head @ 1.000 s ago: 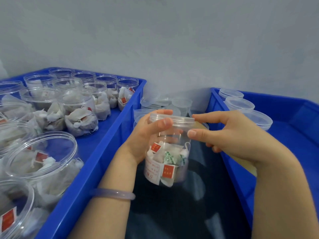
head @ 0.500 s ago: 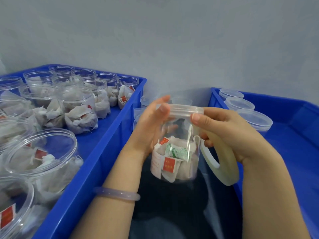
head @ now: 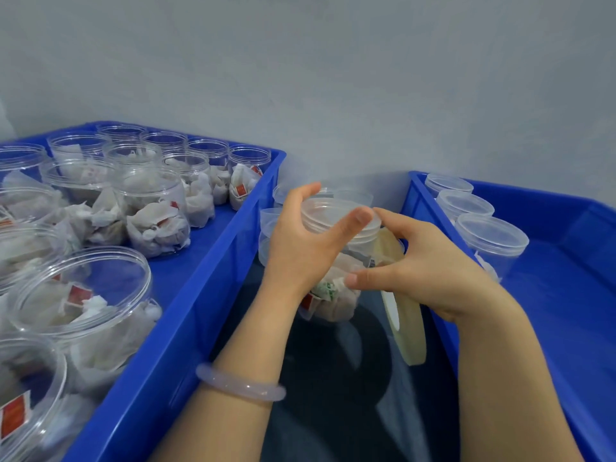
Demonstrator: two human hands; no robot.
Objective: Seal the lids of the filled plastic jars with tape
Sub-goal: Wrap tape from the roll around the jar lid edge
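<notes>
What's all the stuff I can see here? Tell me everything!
left crate: one, blue, left
right crate: one, blue, right
open jars: many, clear, in the left crate
tea bags: many, white, inside jars
lidded jars: three, clear, in the right crate
held jar: one, clear, lidded, middle
tape roll: one, cream, beside the held jar
lids or cups: several, clear, behind the held jar
bracelet: one, lilac, left wrist
left hand: grips the held jar's lid
right hand: touches the held jar
</notes>
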